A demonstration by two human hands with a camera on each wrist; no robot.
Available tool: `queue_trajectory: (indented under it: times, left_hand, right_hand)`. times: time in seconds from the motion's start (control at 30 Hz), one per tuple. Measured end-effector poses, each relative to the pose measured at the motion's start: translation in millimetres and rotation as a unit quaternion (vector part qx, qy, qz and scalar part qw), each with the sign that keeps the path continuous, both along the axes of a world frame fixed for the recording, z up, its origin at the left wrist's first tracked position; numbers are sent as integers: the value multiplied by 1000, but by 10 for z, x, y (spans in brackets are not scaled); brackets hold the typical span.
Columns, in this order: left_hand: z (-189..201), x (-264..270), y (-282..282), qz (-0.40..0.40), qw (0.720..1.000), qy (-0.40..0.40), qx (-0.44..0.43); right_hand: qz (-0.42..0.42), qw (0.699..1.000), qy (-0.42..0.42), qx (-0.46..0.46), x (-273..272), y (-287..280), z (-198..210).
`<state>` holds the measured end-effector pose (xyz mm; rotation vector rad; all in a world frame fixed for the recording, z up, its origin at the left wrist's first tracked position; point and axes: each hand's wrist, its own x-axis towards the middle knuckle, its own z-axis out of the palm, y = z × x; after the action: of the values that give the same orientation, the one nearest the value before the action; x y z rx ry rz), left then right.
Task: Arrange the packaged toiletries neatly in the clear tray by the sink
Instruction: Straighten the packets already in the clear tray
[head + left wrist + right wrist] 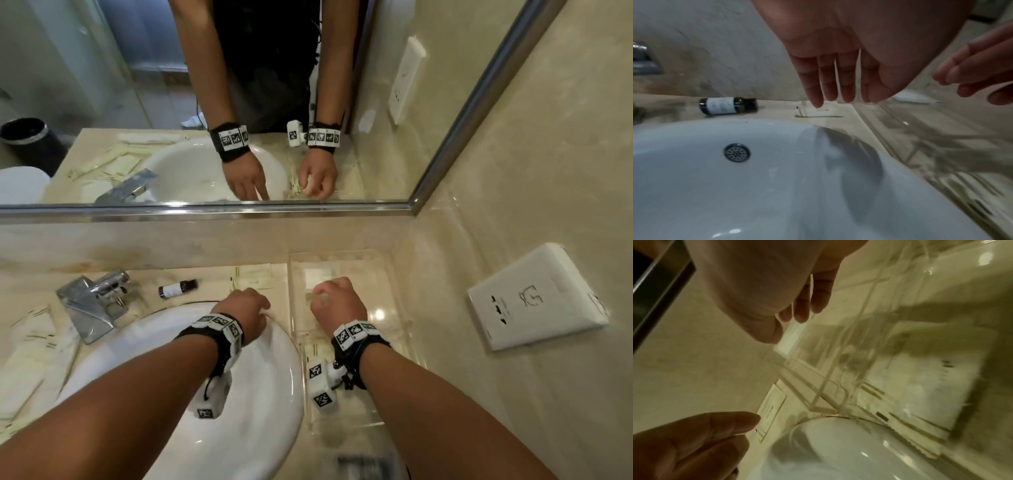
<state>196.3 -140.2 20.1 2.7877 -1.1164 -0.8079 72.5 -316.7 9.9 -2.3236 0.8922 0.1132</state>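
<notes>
Both hands hover over the table by the sink, neither holding anything.

The left hand [245, 308] hangs above the sink [191, 370] rim with fingers [828, 84] straight and slack. The right hand [337, 301] is over the clear tray [394, 274], fingers loosely bent; whether it touches the tray I cannot tell. A flat packet [255, 277] lies on the table just left of the tray, a small dark bottle [178, 288] on its side near the tap [92, 301].
</notes>
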Motion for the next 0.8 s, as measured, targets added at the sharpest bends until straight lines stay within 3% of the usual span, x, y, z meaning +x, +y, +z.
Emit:
queue_trajectory:
  times: [0.2, 0.43, 0.63, 0.8]
  left_hand:
    - [-190, 283, 52, 26, 999, -11, 37]
    - [-382, 436, -24, 23, 999, -5, 44]
    - [-508, 656, -154, 27, 998, -5, 55]
    - [-585, 787, -254, 38, 997, -6, 72]
  right_hand:
    - [33, 994, 26, -106, 268, -8, -121]
    - [59, 986, 123, -92, 476, -57, -246]
    - [66, 985, 70, -141, 558, -130, -338]
    - [55, 984, 81, -147, 594, -151, -347]
